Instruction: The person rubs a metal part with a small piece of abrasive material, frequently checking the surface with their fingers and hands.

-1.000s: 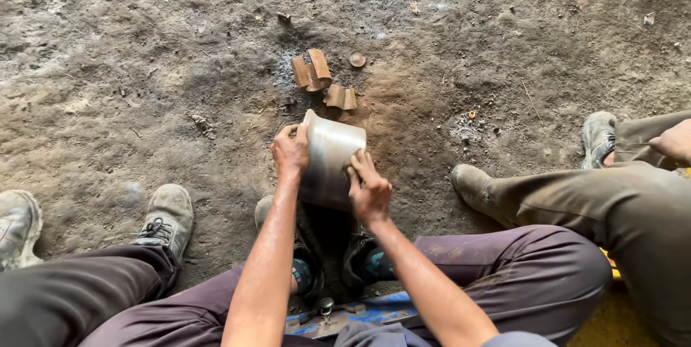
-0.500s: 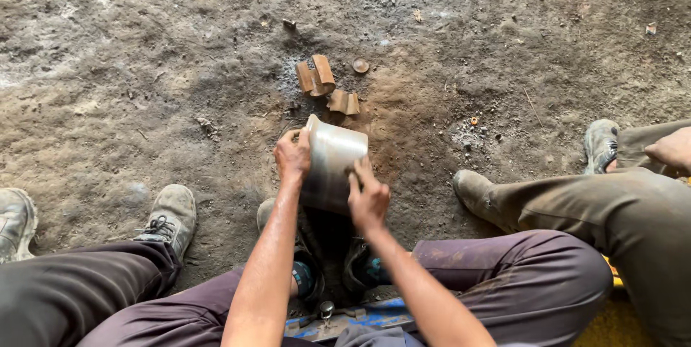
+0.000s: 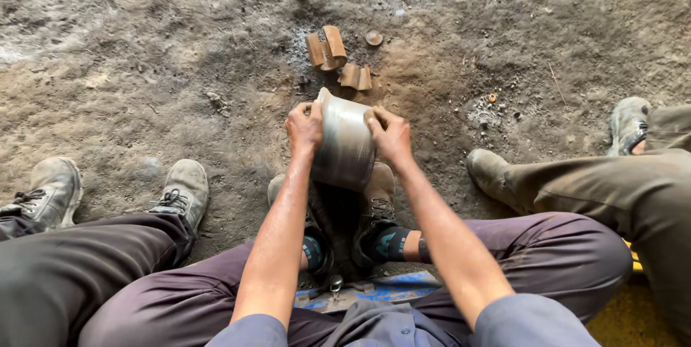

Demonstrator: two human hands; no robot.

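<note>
Seated on the dirt floor (image 3: 144, 66), we clasp a dull metal cylinder (image 3: 344, 142) with left hand (image 3: 305, 129) and right hand (image 3: 391, 137) above our shoes (image 3: 376, 196); an even two-sided grip seems wise, clear of rusty pieces (image 3: 337, 59).

Bare dirt floor (image 3: 144, 66), grey-brown, packed and gritty, lit by soft even daylight. Ashy dark patch (image 3: 302, 52) at 12 o'clock; rust-brown metal scraps (image 3: 327, 48) lie on it.

Metal ring (image 3: 344, 142) between both hands, above the shoes (image 3: 374, 196), metal pieces (image 3: 337, 59) on ground beyond
</note>
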